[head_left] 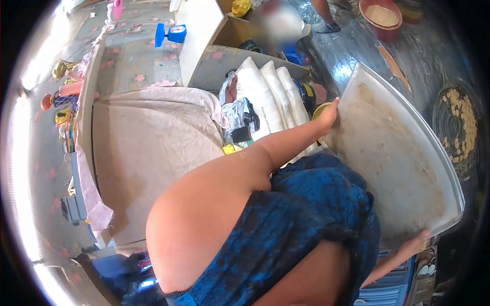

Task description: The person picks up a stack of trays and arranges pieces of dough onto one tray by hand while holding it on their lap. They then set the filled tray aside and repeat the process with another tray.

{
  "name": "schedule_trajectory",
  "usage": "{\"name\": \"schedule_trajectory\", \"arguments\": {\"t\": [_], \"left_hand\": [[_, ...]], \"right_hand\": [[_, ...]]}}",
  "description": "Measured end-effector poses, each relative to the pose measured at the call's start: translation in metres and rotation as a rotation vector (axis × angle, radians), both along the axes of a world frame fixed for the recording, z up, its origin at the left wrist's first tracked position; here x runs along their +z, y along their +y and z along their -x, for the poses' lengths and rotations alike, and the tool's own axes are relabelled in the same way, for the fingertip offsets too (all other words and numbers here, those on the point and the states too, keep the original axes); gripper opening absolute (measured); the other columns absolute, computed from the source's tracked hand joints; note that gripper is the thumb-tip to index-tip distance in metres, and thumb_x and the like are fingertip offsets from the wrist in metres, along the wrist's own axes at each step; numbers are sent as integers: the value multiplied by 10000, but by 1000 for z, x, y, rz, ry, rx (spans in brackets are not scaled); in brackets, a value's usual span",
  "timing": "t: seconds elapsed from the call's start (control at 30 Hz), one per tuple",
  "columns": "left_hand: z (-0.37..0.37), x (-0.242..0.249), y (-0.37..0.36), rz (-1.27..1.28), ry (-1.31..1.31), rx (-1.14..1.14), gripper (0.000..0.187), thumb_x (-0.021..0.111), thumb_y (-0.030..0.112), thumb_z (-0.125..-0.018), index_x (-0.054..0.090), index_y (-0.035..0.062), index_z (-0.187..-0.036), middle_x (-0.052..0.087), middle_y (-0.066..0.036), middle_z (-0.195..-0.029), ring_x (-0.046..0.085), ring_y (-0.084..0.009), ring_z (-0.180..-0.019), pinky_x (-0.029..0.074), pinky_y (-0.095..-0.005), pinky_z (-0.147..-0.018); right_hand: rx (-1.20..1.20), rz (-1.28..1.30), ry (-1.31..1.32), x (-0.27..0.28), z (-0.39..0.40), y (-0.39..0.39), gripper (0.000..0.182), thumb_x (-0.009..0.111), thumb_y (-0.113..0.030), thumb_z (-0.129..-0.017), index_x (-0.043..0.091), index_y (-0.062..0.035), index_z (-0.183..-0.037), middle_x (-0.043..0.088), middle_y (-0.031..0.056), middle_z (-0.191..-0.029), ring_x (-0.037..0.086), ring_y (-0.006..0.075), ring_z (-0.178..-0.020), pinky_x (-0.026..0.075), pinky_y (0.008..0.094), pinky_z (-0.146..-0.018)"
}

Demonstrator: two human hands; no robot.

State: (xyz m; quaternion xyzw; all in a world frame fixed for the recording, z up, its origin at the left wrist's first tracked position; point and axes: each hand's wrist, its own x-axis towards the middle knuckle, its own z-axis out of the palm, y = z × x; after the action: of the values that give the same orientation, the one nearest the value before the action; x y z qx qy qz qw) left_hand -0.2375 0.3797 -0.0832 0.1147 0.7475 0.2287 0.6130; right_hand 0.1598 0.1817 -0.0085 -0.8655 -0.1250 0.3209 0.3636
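Note:
A large, shallow grey metal tray with a raised rim is held tilted in front of my body. Pale brown powdery smears cover its surface. My left hand grips its upper-left edge, with the thumb along the rim and the other fingers mostly hidden. At the lower edge, my right hand is closed on the rim, partly behind the tray. My blue patterned clothing shows between the two arms.
Beyond the tray, a round dark tray holds several pale pieces. A red tub with pale contents stands near another person's foot. White sacks lean beside a cloth-covered surface. A blue scale is farther back.

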Motion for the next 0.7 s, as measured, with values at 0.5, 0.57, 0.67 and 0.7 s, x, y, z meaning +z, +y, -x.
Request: {"name": "schedule_trajectory", "arguments": {"t": [0.5, 0.57, 0.67, 0.7], "left_hand": [[-74, 9, 21, -153, -66, -275, 586, 346, 479, -943, 422, 25, -1305, 479, -150, -1292, 473, -272, -1168, 372, -415, -984], [-116, 61, 27, -153, 8, -327, 574, 352, 461, -947, 454, -1, -1272, 519, -147, -1246, 507, -256, -1132, 403, -395, -958], [-144, 74, 40, -126, -24, -438, 493, 348, 409, -958, 471, 40, -1263, 543, -104, -1229, 535, -235, -1097, 431, -374, -929], [-150, 69, 44, -126, -45, -488, 496, 346, 407, -960, 465, 34, -1265, 542, -101, -1223, 541, -231, -1087, 445, -370, -908]], "right_hand": [[-167, -104, 57, 14, -8, -76, 687, 450, -499, -914, 435, 96, -1256, 491, 205, -1249, 448, 285, -1156, 322, 354, -989], [-289, -240, 239, 8, -7, -82, 719, 456, -537, -897, 448, 89, -1250, 520, 189, -1210, 498, 259, -1103, 355, 344, -966], [-461, -373, 266, 9, 1, -94, 766, 470, -558, -883, 389, 84, -1292, 496, 175, -1240, 487, 255, -1118, 360, 341, -960], [-490, -385, 283, 8, 1, -103, 785, 477, -568, -874, 367, 78, -1306, 478, 166, -1258, 475, 248, -1131, 361, 342, -959]]}}
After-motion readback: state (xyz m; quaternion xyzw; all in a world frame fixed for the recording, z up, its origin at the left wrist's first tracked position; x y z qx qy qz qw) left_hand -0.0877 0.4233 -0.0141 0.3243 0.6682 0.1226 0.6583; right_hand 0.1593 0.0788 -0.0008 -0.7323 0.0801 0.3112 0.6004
